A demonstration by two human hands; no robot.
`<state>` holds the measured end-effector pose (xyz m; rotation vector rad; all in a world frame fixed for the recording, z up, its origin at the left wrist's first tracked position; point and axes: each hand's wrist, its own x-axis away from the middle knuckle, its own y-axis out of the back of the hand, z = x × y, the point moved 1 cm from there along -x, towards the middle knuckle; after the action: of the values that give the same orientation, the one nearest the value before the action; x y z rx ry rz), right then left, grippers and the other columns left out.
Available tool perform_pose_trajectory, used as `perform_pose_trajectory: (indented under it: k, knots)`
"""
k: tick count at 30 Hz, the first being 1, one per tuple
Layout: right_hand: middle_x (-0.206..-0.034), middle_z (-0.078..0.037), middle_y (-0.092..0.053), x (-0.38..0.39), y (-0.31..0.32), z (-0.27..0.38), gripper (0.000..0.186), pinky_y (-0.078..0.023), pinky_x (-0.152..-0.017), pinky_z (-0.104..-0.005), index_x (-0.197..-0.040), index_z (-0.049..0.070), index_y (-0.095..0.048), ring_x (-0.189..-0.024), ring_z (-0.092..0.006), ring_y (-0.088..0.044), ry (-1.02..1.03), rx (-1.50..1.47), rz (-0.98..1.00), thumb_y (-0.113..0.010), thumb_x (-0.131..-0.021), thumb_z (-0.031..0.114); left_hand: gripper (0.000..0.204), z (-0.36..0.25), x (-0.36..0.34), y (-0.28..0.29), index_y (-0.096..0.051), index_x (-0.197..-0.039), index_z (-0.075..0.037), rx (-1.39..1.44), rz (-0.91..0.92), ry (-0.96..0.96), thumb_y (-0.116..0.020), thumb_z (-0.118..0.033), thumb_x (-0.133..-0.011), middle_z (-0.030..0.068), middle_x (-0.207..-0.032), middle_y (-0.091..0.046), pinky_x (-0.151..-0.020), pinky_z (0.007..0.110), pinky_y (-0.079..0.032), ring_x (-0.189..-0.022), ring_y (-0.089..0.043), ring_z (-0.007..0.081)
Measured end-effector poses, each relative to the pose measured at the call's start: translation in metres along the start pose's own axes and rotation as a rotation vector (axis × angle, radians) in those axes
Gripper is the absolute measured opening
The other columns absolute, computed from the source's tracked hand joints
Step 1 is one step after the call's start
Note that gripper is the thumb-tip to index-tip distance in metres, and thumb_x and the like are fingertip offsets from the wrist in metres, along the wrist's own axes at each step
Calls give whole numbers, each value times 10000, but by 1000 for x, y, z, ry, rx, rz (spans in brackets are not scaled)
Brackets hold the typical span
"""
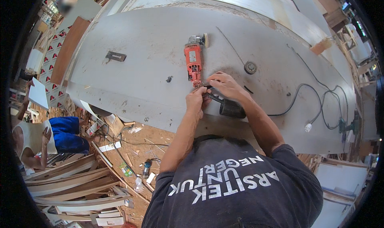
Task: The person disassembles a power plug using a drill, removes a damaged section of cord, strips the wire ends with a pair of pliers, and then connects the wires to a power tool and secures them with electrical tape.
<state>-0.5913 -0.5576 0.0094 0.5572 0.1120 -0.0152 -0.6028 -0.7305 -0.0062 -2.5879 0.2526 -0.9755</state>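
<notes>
A red angle grinder lies on the grey worktop, its rear end uncovered so that the inner parts show. At that end my left hand is closed, pinching the black power cord close to some thin wires. My right hand reaches in from the right with fingers bent together at the same wires; what sits between its fingertips is too small to make out. Below the right wrist rests a black hollow tool housing, with the cord running into it. A dark roll with a thin strand drawn out lies beyond the right hand.
A black slotted piece lies on the worktop at left. The cord loops to a pale plug at right, near a dark green tool. Another person is at far left, beside stacked wood strips.
</notes>
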Motion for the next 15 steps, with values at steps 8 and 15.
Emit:
perform_pose_trajectory:
  k: [8, 15]
  knots:
    - [-730, -174, -650, -10, 4, 15, 269, -472, -650, -377, -862, -22, -699, -656, -268, -578, -301, -72, 289, -624, -824, 233, 98, 3, -4, 5, -661, -948, -72, -18, 5, 33, -640, -166, -931, 18, -839, -668, -612, 290, -563, -705, -626, 137]
    - [-782, -209, -671, -4, 6, 13, 244, -495, -704, -421, -883, -14, -707, -737, -321, -651, -265, 40, 171, -630, -816, 207, 119, 16, -10, 1, -664, -952, -48, -145, -44, -121, -630, -161, -961, 31, -828, -677, -595, 283, -539, -678, -619, 121]
